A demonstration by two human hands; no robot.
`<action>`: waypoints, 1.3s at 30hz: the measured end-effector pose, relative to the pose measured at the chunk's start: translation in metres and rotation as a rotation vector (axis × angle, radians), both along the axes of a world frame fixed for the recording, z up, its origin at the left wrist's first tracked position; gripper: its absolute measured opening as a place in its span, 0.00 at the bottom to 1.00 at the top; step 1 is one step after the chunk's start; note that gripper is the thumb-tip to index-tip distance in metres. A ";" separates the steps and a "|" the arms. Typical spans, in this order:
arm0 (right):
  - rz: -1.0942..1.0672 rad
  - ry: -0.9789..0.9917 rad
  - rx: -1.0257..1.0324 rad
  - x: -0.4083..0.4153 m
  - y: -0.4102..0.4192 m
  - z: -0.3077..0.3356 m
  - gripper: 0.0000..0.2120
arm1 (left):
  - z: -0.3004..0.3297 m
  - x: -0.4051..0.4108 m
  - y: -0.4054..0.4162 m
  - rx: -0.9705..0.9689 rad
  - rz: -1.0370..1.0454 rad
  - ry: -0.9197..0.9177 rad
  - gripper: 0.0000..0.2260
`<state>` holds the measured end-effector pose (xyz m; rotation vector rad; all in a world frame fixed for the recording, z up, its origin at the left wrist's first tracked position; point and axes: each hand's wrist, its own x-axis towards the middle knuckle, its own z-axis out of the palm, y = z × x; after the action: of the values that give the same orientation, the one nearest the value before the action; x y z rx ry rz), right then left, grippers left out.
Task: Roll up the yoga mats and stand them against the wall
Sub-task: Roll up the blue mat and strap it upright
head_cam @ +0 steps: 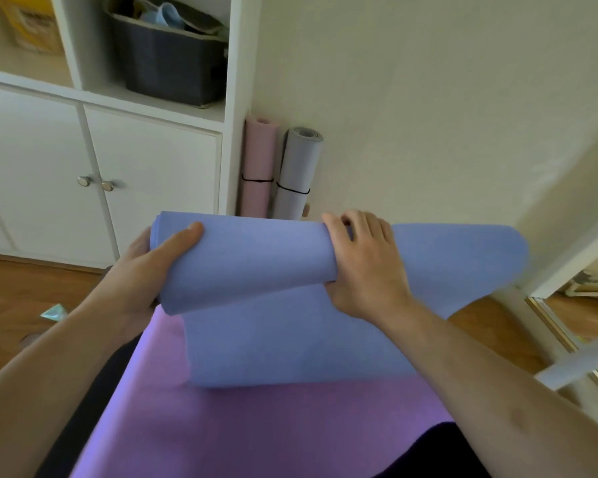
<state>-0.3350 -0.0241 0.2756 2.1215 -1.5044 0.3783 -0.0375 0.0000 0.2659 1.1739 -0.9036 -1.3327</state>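
A blue yoga mat [256, 263] is partly rolled and lifted in front of me. My left hand [145, 267] grips the roll's left end, thumb across the top. My right hand [363, 263] grips the roll's right end, fingers curled over it. The loose blue part hangs down and spreads to the right. Under it lies a flat purple yoga mat [256, 426]. A rolled pink mat [259, 167] and a rolled grey mat [297, 174] stand upright against the wall [428, 115], each bound with a black band.
A white cabinet [135, 160] with doors and knobs stands left of the standing mats, a dark bin [173, 63] on its shelf. Wooden floor [32, 288] shows on both sides. A gold-framed mirror [573, 339] leans at the right.
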 end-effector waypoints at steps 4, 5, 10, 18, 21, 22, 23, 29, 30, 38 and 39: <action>0.031 0.001 0.062 0.003 0.006 -0.022 0.48 | -0.001 0.006 0.005 0.043 -0.004 -0.027 0.18; 0.041 0.016 0.068 0.001 0.008 -0.026 0.50 | -0.001 0.008 0.006 0.065 -0.007 -0.027 0.18; 0.022 0.046 0.060 -0.007 0.007 -0.031 0.52 | -0.001 0.006 0.006 0.174 0.001 0.017 0.18; -0.029 0.024 0.196 -0.004 0.016 -0.074 0.44 | -0.018 0.000 -0.005 0.299 0.015 -0.252 0.23; -0.025 0.037 0.300 0.002 0.023 -0.095 0.48 | -0.032 0.001 -0.013 -0.002 0.130 -1.081 0.34; -0.009 0.055 0.330 0.006 0.023 -0.100 0.49 | -0.032 -0.002 -0.010 -0.205 0.106 -1.285 0.36; 0.013 0.071 0.351 0.010 0.023 -0.104 0.49 | -0.032 -0.008 -0.004 -0.357 -0.028 -1.395 0.38; 0.164 0.084 0.331 0.022 0.031 -0.123 0.46 | -0.082 -0.071 0.012 -0.402 -0.524 -1.844 0.43; 0.170 0.080 0.335 0.021 0.031 -0.123 0.46 | -0.087 -0.071 0.009 -0.423 -0.494 -1.829 0.39; 0.068 -0.045 0.645 -0.029 0.034 -0.078 0.61 | -0.087 -0.053 -0.010 -0.588 -0.430 -1.802 0.36; 0.011 -0.002 0.643 -0.035 0.034 -0.075 0.63 | -0.084 -0.050 -0.011 -0.594 -0.419 -1.781 0.35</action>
<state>-0.3703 0.0102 0.2008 2.6002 -1.7836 -0.1280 -0.0872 -0.0110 0.1814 1.5367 -2.6273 0.1634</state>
